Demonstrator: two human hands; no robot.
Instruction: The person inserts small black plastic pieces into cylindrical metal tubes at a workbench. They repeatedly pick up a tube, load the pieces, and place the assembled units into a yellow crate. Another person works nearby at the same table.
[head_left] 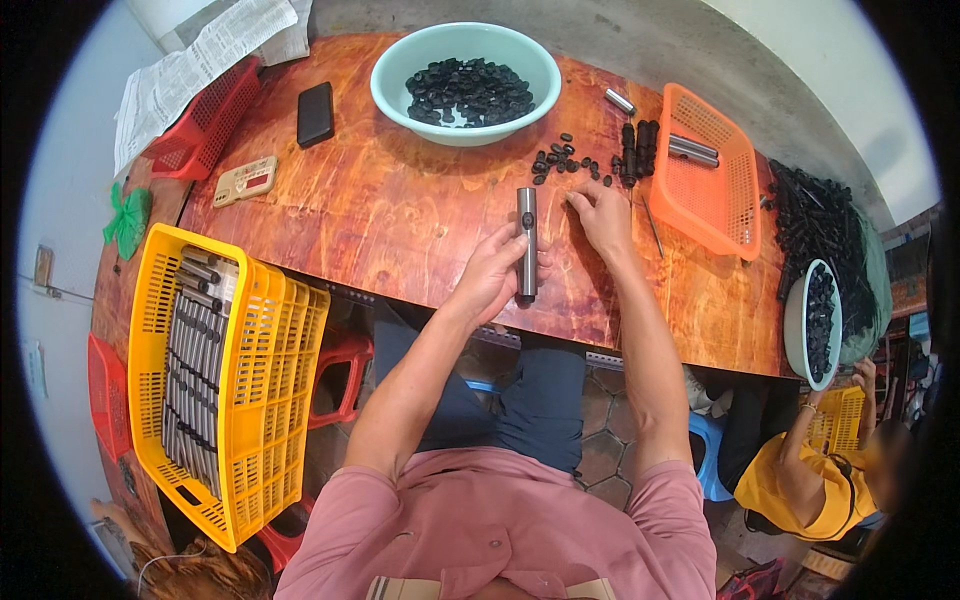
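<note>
My left hand [492, 272] is wrapped round a silver metal tube [528, 222], held upright above the table's near edge. A black oval button shows on the tube's side, and its lower end is dark. My right hand [604, 220] is over the table to the right of the tube, thumb and fingertips brought together; whatever they hold, if anything, is too small to make out. Just beyond its fingers, loose small black oval pieces [560, 160] lie scattered. Farther back stands a pale green basin [386, 85] with many black pieces in it.
An orange basket [742, 175] with metal tubes stands right, beside black-handled tools [637, 150]. A yellow crate [265, 380] of tubes is at left. A phone [315, 113] and a beige device [245, 182] lie far left. A person in yellow [800, 490] sits at lower right.
</note>
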